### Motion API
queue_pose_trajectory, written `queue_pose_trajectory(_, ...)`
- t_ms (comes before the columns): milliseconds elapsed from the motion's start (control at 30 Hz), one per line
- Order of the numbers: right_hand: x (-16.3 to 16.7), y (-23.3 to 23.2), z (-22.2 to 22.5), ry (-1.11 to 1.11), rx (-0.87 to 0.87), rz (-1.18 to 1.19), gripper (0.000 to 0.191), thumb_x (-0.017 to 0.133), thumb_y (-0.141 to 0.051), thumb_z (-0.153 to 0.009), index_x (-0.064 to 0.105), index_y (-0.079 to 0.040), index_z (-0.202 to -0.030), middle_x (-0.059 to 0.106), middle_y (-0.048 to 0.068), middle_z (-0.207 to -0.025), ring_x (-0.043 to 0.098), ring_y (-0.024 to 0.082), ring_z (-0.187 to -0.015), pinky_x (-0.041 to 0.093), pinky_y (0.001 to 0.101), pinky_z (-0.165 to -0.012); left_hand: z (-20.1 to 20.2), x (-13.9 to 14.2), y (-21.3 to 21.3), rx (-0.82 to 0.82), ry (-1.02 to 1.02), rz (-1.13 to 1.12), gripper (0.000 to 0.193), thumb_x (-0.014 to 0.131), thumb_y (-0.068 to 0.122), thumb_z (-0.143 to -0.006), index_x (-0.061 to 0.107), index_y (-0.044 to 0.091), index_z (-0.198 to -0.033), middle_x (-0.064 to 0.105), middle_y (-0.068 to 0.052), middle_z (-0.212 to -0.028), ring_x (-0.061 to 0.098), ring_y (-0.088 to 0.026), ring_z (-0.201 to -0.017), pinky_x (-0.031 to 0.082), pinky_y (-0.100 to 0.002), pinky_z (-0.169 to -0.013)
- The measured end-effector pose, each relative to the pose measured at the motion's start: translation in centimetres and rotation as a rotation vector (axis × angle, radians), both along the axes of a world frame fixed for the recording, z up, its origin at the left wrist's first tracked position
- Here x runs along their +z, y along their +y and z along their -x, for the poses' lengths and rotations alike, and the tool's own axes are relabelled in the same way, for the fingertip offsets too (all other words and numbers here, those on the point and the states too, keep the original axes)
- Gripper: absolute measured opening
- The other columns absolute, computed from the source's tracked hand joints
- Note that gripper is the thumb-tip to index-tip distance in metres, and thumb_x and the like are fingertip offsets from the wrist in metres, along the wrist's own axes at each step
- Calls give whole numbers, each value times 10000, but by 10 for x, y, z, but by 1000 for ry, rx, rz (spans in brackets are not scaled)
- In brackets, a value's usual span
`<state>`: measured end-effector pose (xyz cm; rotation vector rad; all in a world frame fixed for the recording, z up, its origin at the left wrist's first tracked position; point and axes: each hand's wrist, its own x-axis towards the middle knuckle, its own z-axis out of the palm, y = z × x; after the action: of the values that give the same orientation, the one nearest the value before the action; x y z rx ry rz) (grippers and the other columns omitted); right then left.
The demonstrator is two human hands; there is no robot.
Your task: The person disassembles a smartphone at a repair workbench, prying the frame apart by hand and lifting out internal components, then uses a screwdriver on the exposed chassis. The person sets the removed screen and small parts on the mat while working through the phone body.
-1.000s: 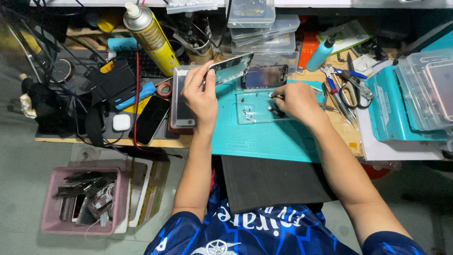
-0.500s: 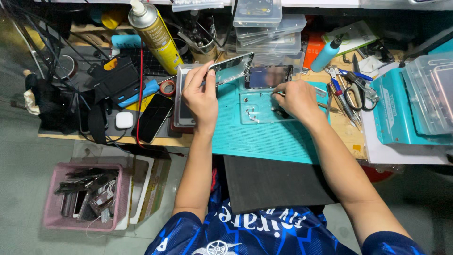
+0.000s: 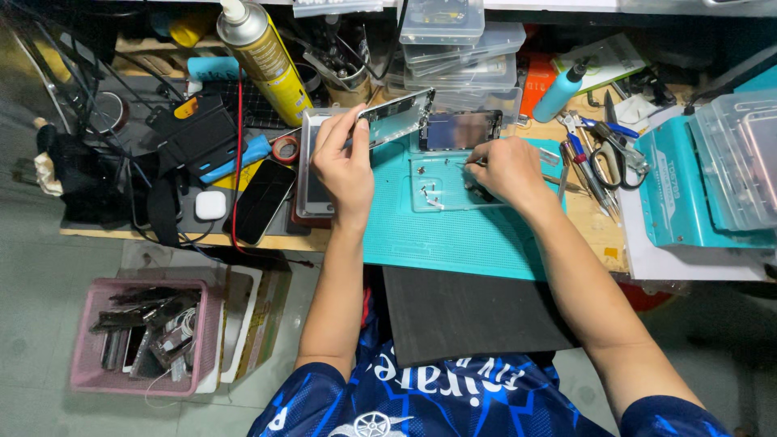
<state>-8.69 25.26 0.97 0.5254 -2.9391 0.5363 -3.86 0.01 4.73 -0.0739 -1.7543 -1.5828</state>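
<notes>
hidden: what the right hand point(image 3: 500, 168) pinches is too small to make out; a thin tool tip seems to show at its fingers, can't confirm. Fingertips of that hand are folded under, out of sight.
cut off: top of the spray can point(image 3: 263, 57) and the stacked clear boxes point(image 3: 457, 40) run out of frame; teal case point(image 3: 700, 182) is clipped at the right edge.
left hand point(image 3: 344, 166): raised off the bench, forearm coming straight up from the body, thumb and fingers closed on the lower-left end of the phone frame point(image 3: 396, 117).
right hand: palm down on the teal mat point(image 3: 453, 235), fingers curled tight, wrist bent inward; whether it grips anything, cannot tell.
phone frame: held over the mat's top-left corner, tilted; long axis runs left-to-right, far end pointing up-right toward the boxes, open inner side facing the camera.
nearby: dark screen panel point(image 3: 460, 129) lies flat just right of the frame, long axis left-right; small screws point(image 3: 429, 194) sit on the mat's inset tray between the hands.
bench left: black phone point(image 3: 263, 201) face up, well apart from the hands.
floor: pink basket point(image 3: 85, 348) of parts below the bench.
</notes>
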Motion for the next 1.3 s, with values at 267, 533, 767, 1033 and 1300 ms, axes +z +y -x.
queue_pose_trajectory(267, 5, -2, -3, 1, 22, 42, 162, 813, -232, -794, 829, -143, -927, 755, 114, -798, 716, 334, -763, 560, 450, -731, -2, 4, 0, 1, -23, -16, 192, 649, -8, -1008, 727, -32, -1182, 661, -51, -1056, 612, -87, -878, 508, -216, -707)
queue_pose_trajectory(533, 54, 6, -26, 89, 143, 411, 165, 799, -172, -851, 806, -73, -983, 764, 107, -882, 708, 206, -733, 540, 329, -677, 3, -2, -4, 14, -38, 57, 194, 671, 0, -1005, 742, -34, -1183, 676, -51, -1035, 623, -104, -877, 514, -229, -708)
queue_pose_trajectory(767, 104, 11, -59, 5, 173, 810, 137, 805, -41, -902, 787, -4, -1033, 708, 20, -842, 514, 41, -665, 370, 208, -586, 19, -34, 11, -432, -250, -565, 196, 665, 10, -1042, 707, -99, -1199, 702, -117, -987, 569, -125, -776, 369, -241, -605)
queue_pose_trajectory(1033, 120, 13, -76, -13, 217, 904, 182, 769, 21, -939, 766, 31, -1121, 678, 29, -852, 558, 51, -725, 396, 194, -631, 2, -26, 50, -693, -137, -593, 158, 587, 15, -1048, 626, -57, -1182, 734, -110, -1064, 695, -119, -960, 548, -255, -878)
queue_pose_trajectory(1300, 118, 11, -78, -90, 182, 1030, 163, 719, 17, -984, 756, 27, -1142, 733, 65, -900, 680, 89, -760, 525, 209, -669, -20, 10, 58, -686, -153, -434, 227, 555, 5, -1066, 579, -32, -1289, 758, -116, -1030, 671, -81, -921, 521, -224, -817)
